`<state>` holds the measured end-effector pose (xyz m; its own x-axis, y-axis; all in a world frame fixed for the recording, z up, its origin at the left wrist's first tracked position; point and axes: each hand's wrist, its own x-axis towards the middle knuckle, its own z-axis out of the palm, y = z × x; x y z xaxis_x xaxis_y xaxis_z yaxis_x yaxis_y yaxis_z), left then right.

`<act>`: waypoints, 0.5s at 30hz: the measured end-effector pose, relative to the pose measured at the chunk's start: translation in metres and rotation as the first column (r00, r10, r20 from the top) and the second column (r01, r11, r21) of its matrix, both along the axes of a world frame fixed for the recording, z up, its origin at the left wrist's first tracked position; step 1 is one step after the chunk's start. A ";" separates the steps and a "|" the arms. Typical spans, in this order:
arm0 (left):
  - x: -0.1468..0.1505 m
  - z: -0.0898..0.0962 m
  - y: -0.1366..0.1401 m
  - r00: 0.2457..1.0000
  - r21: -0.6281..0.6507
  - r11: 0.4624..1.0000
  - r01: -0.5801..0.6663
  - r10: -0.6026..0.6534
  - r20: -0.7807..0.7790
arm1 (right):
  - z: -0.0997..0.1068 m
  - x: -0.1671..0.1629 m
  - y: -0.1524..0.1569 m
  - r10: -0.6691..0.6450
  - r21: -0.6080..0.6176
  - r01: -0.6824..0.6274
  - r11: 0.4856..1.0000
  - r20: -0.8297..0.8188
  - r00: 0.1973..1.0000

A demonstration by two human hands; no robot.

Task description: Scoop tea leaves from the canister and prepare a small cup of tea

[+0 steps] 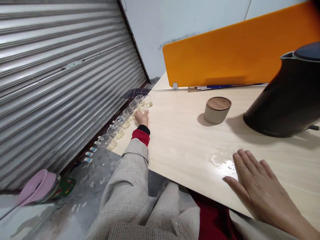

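Note:
My left hand reaches to the far left of the table, its fingers closed around a clear cup largely hidden behind them. Beside it, several clear cups with a little pale yellow liquid and dark bits at the bottom stand in a row along the left edge. My right hand is open near the front edge, fingers stretched out and close together, thumb apart. Just left of its fingers, a shiny wet patch lies on the light wood table.
A small round canister with a wooden lid stands mid-table. To its right is a large black kettle. An orange divider runs along the back. On the floor at left are several small bottles and a pink basin.

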<state>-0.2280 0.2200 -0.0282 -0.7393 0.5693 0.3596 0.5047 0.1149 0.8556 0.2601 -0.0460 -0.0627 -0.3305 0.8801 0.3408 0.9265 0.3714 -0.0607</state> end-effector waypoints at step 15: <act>-0.010 -0.005 0.005 0.998 -0.063 0.996 -0.069 0.069 -0.004 | -0.004 0.003 0.001 0.036 0.066 -0.039 0.997 0.033 0.999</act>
<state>-0.2376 0.2250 -0.0330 -0.7769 0.5386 0.3261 0.4952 0.2030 0.8447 0.2635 -0.0455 -0.0668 -0.3745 0.8427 0.3867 0.9129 0.4081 -0.0053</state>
